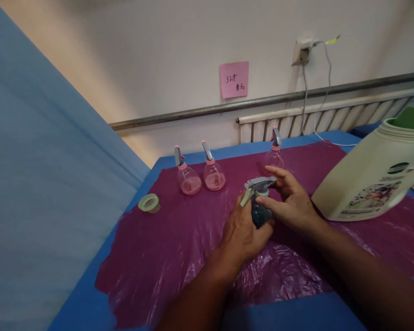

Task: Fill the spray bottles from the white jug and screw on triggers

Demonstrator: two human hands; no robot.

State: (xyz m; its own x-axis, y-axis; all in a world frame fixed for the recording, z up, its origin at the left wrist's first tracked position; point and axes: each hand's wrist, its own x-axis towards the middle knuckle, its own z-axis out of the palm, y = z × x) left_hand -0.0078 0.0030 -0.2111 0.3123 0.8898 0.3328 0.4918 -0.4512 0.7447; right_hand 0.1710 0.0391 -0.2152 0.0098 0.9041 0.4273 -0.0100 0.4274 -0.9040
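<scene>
My left hand (243, 230) is wrapped round the body of a small dark-tinted spray bottle (261, 214), held upright in front of me. My right hand (291, 197) grips its top: the thumb lies at the pale green collar and the fingers reach behind the grey spray head. The trigger points left. Much of the bottle is hidden by my hands. Beyond them stands a clear spray bottle (275, 157) with a pink collar, partly covered by my right fingers. Farther left are two more spray bottles (189, 181) (214, 178) with pink liquid low inside.
A large cream jug (362, 174) with a green top stands close to my right forearm. On the left sits a small pale green cup (149, 203). Purple plastic sheeting (165, 248) covers the blue surface. A blue curtain (48, 161) hangs left; a cable (305, 96) runs down the wall.
</scene>
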